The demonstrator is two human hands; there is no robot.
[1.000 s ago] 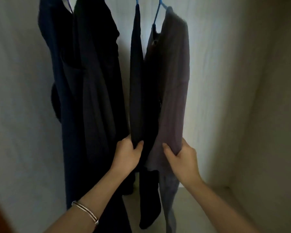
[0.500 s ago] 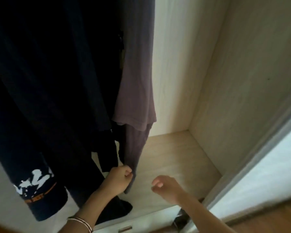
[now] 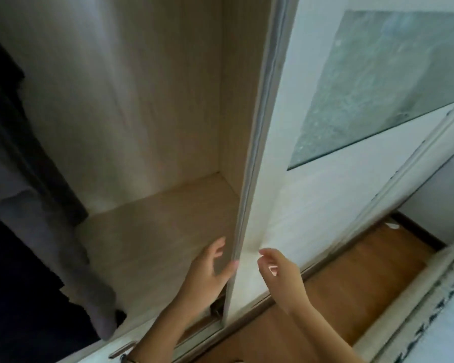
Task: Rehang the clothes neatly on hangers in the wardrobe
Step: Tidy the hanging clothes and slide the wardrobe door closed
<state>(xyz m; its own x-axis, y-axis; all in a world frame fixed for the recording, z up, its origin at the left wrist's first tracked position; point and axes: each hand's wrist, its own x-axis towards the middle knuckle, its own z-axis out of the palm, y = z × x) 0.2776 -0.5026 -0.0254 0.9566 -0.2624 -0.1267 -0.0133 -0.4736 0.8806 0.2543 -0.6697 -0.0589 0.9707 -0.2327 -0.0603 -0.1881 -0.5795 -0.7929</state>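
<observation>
Dark clothes [image 3: 13,271] and a grey-purple garment [image 3: 45,231] hang at the left edge of the wardrobe; their hangers are out of view. My left hand [image 3: 207,268] is spread at the edge of the white sliding door [image 3: 249,179], fingers straight, thumb touching the door edge. My right hand [image 3: 278,271] hovers just in front of the door's white face with fingers loosely curled, holding nothing.
The wardrobe's wooden shelf floor [image 3: 155,231] and back wall [image 3: 131,100] lie to the right of the clothes. The door carries a frosted glass panel [image 3: 378,87]. Wooden flooring [image 3: 351,297] is at lower right, a drawer handle [image 3: 121,349] at the bottom.
Both hands left the hanging garments and moved right to the sliding door's edge. The view swung right, so the clothes now sit at the far left.
</observation>
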